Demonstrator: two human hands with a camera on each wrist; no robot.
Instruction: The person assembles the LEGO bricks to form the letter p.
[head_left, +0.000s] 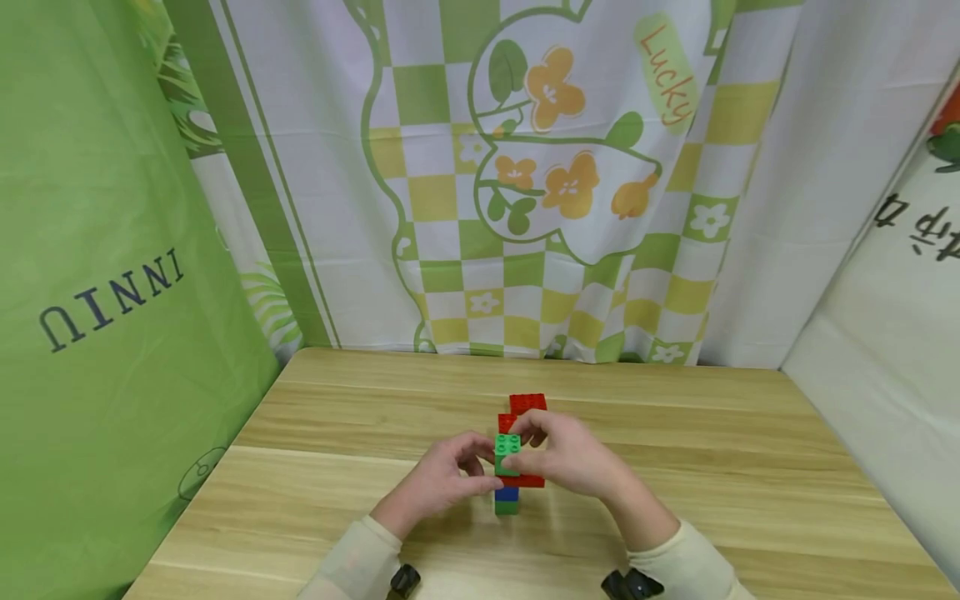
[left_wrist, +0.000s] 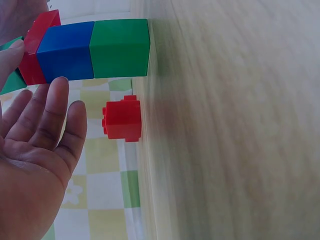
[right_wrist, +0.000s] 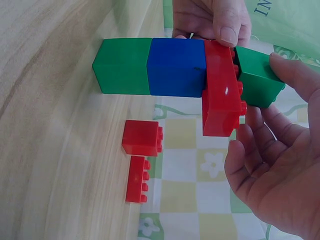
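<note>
A toy brick stack stands upright on the table, with a green brick (right_wrist: 122, 66) at the bottom, a blue brick (right_wrist: 176, 67) above it and a longer red brick (right_wrist: 220, 90) across the top. My right hand (head_left: 573, 457) pinches a second green brick (head_left: 507, 454) between thumb and fingers. That brick sits tilted over the red brick's studs, with a narrow gap at one side. My left hand (head_left: 450, 473) is at the stack's left side and holds it around the red brick, thumb on one face and fingertips by another. Part of its grip is hidden.
Beyond the stack, a small red brick (right_wrist: 140, 138) and a flatter red brick (head_left: 528, 403) lie on the wooden table (head_left: 360, 400). A patterned curtain (head_left: 540, 317) hangs behind the far edge. Green cloth (head_left: 135, 417) borders the left side.
</note>
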